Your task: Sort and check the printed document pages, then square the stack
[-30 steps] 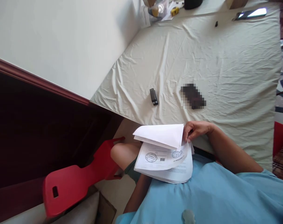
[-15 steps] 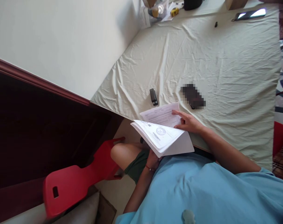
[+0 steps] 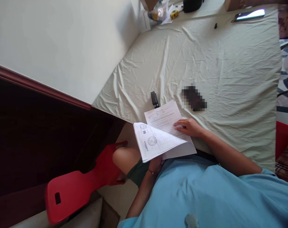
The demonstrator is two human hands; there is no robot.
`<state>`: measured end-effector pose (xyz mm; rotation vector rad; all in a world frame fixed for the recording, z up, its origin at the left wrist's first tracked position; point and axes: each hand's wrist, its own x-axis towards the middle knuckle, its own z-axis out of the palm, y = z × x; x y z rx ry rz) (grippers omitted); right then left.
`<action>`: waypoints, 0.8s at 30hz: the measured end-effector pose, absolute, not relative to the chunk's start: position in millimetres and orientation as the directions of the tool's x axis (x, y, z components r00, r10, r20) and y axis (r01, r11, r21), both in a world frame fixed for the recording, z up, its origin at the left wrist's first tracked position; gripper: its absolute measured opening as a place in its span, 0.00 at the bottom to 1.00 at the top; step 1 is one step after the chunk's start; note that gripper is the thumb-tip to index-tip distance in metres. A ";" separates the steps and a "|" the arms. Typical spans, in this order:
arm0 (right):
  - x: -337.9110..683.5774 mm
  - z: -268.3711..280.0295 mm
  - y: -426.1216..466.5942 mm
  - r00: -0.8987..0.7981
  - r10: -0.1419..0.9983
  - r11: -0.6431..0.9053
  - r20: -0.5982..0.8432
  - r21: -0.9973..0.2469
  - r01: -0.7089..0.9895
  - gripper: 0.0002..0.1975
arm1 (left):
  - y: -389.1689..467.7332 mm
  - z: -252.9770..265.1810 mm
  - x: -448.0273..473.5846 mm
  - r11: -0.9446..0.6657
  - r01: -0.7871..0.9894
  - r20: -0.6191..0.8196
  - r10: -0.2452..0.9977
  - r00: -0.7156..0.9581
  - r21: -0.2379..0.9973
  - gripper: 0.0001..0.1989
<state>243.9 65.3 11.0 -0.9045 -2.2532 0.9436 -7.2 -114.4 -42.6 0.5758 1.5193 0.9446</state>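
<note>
A sheaf of printed papers (image 3: 164,118) lies over the near table edge, partly folded open. The turned-back pages (image 3: 155,142), with round stamps on them, slant down to the left over my lap. My right hand (image 3: 188,126) rests on the exposed printed page, fingers stretched out and slightly apart. Beneath the lower edge of the papers is my left hand (image 3: 155,164), with a thin bracelet at the wrist; its fingers are mostly hidden by the sheets. Just beyond the top of the page lies a small black stapler (image 3: 154,99).
A pixelated dark object (image 3: 194,98) lies right of the papers on the cloth-covered table (image 3: 239,69). At the far side are a phone (image 3: 249,15), a yellow tape measure (image 3: 174,14) and a plastic container (image 3: 158,14). A red chair (image 3: 70,193) stands at lower left.
The turned-back pages have dropped further left and lie flatter, baring more of the printed page. My right hand has settled lower, with its fingers flatter on that page.
</note>
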 end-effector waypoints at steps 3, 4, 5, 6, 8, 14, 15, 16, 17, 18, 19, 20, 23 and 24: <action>240.4 2.5 66.5 -0.419 0.867 0.468 0.269 -0.727 0.502 0.14 | -112.5 -37.5 0.2 0.521 -0.225 -0.562 0.803 -0.198 0.823 0.29; 240.1 0.9 67.0 -0.371 0.889 0.443 0.270 -0.712 0.544 0.13 | -111.4 -34.7 3.4 0.516 -0.265 -0.570 0.797 -0.201 0.815 0.30; 240.0 0.1 67.4 -0.335 0.905 0.417 0.262 -0.698 0.582 0.12 | -110.1 -31.8 6.4 0.516 -0.298 -0.581 0.790 -0.195 0.803 0.32; 240.0 -0.1 67.6 -0.307 0.919 0.391 0.249 -0.685 0.615 0.11 | -109.0 -29.1 8.7 0.526 -0.318 -0.595 0.782 -0.185 0.789 0.33; 239.7 0.6 67.6 -0.267 0.937 0.349 0.227 -0.668 0.657 0.10 | -107.4 -24.7 11.0 0.549 -0.330 -0.621 0.764 -0.173 0.768 0.35; 236.3 0.8 68.4 -0.114 0.958 0.274 0.263 -0.726 0.631 0.28 | -107.1 -20.2 9.7 0.566 -0.341 -0.637 0.757 -0.145 0.750 0.36; 236.2 0.5 68.7 -0.100 0.958 0.271 0.267 -0.742 0.614 0.27 | -106.9 -20.0 9.9 0.565 -0.343 -0.637 0.757 -0.146 0.750 0.36; 236.3 0.4 69.0 -0.098 0.958 0.273 0.268 -0.756 0.595 0.24 | -106.4 -19.9 10.3 0.566 -0.344 -0.638 0.755 -0.149 0.749 0.37; 236.7 0.6 69.0 -0.108 0.957 0.282 0.270 -0.769 0.573 0.20 | -105.8 -19.8 10.9 0.567 -0.347 -0.641 0.752 -0.152 0.747 0.38; 237.3 1.2 68.9 -0.125 0.953 0.298 0.276 -0.781 0.548 0.14 | -105.1 -19.9 11.4 0.569 -0.352 -0.645 0.748 -0.154 0.744 0.39; 237.9 2.1 68.7 -0.146 0.946 0.323 0.290 -0.792 0.518 0.10 | -104.3 -20.0 11.9 0.570 -0.357 -0.649 0.745 -0.157 0.740 0.39; 238.5 3.4 68.5 -0.172 0.935 0.355 0.310 -0.800 0.484 0.07 | -103.5 -20.3 12.3 0.570 -0.362 -0.651 0.742 -0.158 0.738 0.39; 240.5 8.1 67.8 -0.251 0.890 0.452 0.381 -0.810 0.373 0.08 | -102.1 -21.4 12.6 0.571 -0.364 -0.654 0.740 -0.160 0.736 0.39; 241.2 9.4 67.7 -0.273 0.878 0.471 0.393 -0.812 0.344 0.09 | -102.1 -21.8 12.4 0.573 -0.360 -0.653 0.740 -0.158 0.736 0.38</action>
